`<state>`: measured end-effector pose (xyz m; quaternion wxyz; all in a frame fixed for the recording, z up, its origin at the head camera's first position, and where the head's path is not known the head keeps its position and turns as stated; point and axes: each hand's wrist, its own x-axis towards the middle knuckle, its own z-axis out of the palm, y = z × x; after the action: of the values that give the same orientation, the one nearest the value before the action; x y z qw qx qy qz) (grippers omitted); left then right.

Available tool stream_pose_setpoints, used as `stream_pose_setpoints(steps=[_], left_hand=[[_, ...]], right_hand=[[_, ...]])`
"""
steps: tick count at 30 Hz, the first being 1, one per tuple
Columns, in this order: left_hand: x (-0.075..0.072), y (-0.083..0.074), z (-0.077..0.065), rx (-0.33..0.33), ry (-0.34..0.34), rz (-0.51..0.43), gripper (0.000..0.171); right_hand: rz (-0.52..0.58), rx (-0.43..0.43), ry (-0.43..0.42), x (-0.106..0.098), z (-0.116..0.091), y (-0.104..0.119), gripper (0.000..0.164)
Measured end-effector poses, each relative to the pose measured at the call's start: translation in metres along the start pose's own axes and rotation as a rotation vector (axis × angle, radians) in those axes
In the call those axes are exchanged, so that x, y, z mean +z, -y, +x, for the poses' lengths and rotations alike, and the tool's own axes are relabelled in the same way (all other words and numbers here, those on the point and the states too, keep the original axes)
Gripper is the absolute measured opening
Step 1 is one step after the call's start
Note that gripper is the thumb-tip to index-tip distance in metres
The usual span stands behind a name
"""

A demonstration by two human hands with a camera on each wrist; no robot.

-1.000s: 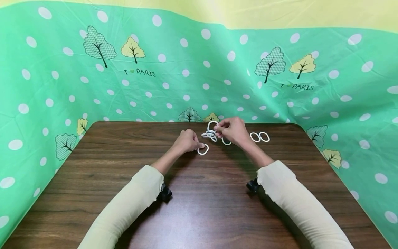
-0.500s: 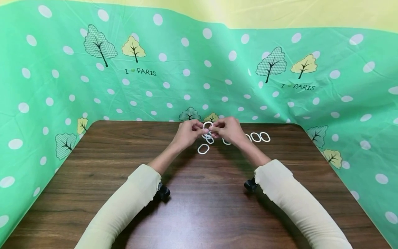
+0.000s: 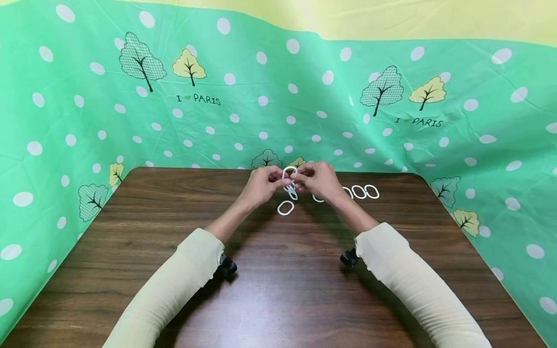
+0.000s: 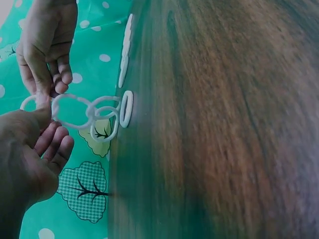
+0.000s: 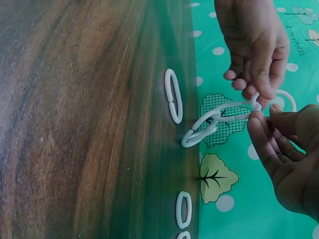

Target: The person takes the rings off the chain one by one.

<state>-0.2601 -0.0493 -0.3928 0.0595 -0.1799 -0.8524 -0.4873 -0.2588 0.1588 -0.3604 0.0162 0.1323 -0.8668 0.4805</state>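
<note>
In the head view, a white oval link [image 3: 289, 168] stands upright between my two hands above the far part of the table. My left hand [image 3: 262, 186] pinches it low on the left with thumb and fingers, and my right hand [image 3: 319, 182] pinches it on the right, fingertips nearly touching. From it hangs a short chain of white links [image 3: 292, 193], its lower end close to the tabletop. In the right wrist view the linked pieces [image 5: 216, 113] run from the fingertips toward the table edge. The exact joint between the pinched links is hidden by the fingers.
One loose white link [image 3: 292, 205] lies in front of the hanging chain. Several more links [image 3: 365, 192] lie in a row to the right, partly behind my right hand. The brown wooden table [image 3: 278, 270] ends at a green dotted curtain [image 3: 287, 106].
My left hand has left the loose link on the table and moved up to the link my right hand holds. My right hand has shifted slightly left; the chain now hangs more vertically.
</note>
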Motion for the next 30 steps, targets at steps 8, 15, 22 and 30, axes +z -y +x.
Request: stream_pose_setpoints(steps=[8,15,22,30], left_hand=[[0.001,0.006,-0.001,-0.024,0.038,0.014,0.017],[0.000,0.011,-0.002,-0.038,0.026,-0.035,0.011],[-0.001,0.010,-0.003,-0.067,0.000,-0.095,0.013],[-0.003,0.008,-0.001,-0.098,-0.068,-0.178,0.016]], right_hand=[[0.029,-0.018,-0.035,-0.001,0.001,0.002,0.020],[0.057,-0.045,-0.055,-0.004,0.000,0.001,0.018],[0.049,-0.110,-0.054,-0.004,-0.001,-0.009,0.017],[-0.156,-0.254,-0.029,-0.005,-0.001,-0.014,0.011]])
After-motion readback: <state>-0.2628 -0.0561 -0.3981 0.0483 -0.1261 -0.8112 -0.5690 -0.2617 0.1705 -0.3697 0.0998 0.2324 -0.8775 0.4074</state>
